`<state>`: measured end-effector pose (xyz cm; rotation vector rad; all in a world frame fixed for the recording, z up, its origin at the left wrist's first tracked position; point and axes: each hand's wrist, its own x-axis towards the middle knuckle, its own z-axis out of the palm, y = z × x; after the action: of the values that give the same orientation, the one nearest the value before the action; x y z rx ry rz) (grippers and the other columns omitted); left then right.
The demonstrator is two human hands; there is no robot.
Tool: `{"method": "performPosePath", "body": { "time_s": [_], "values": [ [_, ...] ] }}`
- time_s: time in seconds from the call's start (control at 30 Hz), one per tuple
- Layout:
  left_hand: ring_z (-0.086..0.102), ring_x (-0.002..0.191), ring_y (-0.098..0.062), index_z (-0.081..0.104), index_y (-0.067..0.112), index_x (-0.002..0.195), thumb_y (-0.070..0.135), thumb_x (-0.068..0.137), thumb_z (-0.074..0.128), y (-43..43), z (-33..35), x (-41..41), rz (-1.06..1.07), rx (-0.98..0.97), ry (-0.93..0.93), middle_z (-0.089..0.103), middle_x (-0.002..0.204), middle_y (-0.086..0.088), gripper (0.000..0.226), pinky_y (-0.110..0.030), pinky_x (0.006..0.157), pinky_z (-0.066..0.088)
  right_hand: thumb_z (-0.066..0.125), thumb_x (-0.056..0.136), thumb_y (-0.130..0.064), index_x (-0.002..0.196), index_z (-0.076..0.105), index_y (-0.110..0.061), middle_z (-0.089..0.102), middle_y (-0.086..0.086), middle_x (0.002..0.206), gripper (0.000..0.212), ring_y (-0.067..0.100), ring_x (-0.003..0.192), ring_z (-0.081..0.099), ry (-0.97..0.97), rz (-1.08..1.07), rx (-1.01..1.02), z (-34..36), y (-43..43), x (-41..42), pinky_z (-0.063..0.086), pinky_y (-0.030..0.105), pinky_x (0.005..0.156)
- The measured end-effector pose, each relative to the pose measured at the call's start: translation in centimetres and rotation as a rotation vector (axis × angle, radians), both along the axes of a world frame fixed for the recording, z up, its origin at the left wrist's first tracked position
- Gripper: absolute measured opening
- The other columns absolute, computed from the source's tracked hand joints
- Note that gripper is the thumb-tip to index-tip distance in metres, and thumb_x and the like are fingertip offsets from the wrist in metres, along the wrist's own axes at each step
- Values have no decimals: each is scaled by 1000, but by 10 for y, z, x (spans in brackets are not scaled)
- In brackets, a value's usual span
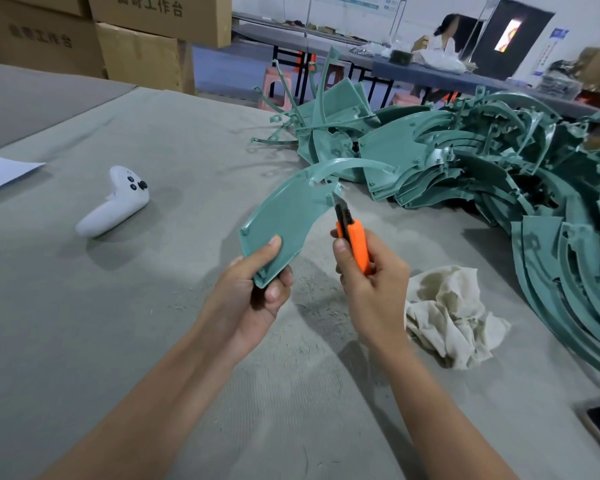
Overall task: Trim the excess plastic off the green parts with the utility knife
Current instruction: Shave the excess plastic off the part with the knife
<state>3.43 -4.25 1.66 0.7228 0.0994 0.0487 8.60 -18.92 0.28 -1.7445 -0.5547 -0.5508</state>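
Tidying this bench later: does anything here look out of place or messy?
A white controller lies at left, unrelated to trimming. Shavings litter the table near a crumpled rag, and the green parts sit in a tangled heap.

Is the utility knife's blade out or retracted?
Out: a dark blade tip projects beyond the orange utility knife in the right hand, reaching the edge of the green part.

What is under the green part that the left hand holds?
The left hand grips the part with fingers curled under its near end. Below lies the grey table with fine shavings. The part hides the patch behind it, so that cannot be seen.
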Motion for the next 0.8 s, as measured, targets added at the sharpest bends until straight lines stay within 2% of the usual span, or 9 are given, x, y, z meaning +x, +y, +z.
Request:
{"method": "performPosePath", "body": {
  "time_s": [0.13, 0.27, 0.43, 0.53, 0.6, 0.63, 0.7, 0.77, 0.8],
  "values": [
    [45, 32, -5, 62, 9, 88, 17, 79, 62, -1, 0, 0, 3, -22, 3, 53, 53, -4, 12, -13, 31, 33, 60, 96, -27, 86, 65, -12, 52, 8, 60, 19, 30, 51, 47, 60, -48, 50, 1, 5, 1, 40, 44, 43],
    [44, 33, -5, 72, 13, 75, 19, 79, 63, 1, 1, -2, -15, -8, -3, 53, 53, -5, 11, -13, 31, 33, 59, 96, -28, 86, 66, -23, 54, 9, 65, 14, 31, 55, 48, 146, -108, 174, 4, -2, 6, 43, 46, 50],
    [45, 34, -5, 63, 10, 87, 20, 80, 61, 0, 2, -1, 16, 11, -11, 54, 54, -4, 12, -13, 32, 33, 60, 96, -30, 88, 65, -21, 50, 8, 61, 14, 31, 50, 47, 28, -71, 33, 0, 7, -5, 39, 45, 42],
    [47, 35, -5, 60, 8, 90, 18, 80, 60, 2, 3, -1, 55, 4, -7, 55, 55, -5, 14, -13, 32, 34, 63, 95, -23, 94, 67, -17, 45, -10, 56, 7, 7, 46, 44, -95, -20, -84, -2, 9, -11, 36, 22, 43],
    [47, 34, -6, 59, 8, 89, 18, 80, 60, 2, 3, 0, 64, -5, -8, 55, 56, -4, 13, -13, 31, 33, 65, 93, -17, 97, 67, -16, 44, -19, 58, 5, 1, 47, 42, -136, 7, -138, 0, 11, -15, 30, 8, 48],
    [47, 34, -5, 59, 9, 89, 18, 80, 60, 2, 4, 0, 65, 1, -8, 55, 55, -4, 12, -13, 31, 33, 64, 93, -17, 95, 66, -18, 46, -16, 57, 3, 3, 46, 43, -121, -9, -121, 2, 10, -13, 30, 9, 46],
    [46, 33, -5, 60, 9, 88, 19, 79, 61, 3, 4, -1, 55, 28, -12, 54, 54, -4, 13, -13, 31, 33, 61, 94, -21, 88, 65, -15, 51, -1, 55, 9, 14, 45, 45, -84, -81, -49, 5, 7, -6, 36, 25, 40],
    [46, 33, -5, 60, 9, 88, 21, 79, 61, 2, 3, -2, 28, 66, -19, 54, 54, -4, 15, -13, 31, 33, 61, 97, -21, 86, 64, -10, 51, 12, 58, 15, 26, 47, 46, -57, -129, -22, 5, 1, 0, 38, 41, 44],
    [46, 33, -5, 59, 9, 88, 22, 80, 61, 2, 3, -3, 18, 81, -20, 55, 53, -5, 15, -13, 31, 33, 61, 97, -21, 87, 64, -9, 51, 12, 58, 16, 28, 48, 46, -56, -133, -28, 4, 0, 0, 38, 43, 45]
  ]
}}
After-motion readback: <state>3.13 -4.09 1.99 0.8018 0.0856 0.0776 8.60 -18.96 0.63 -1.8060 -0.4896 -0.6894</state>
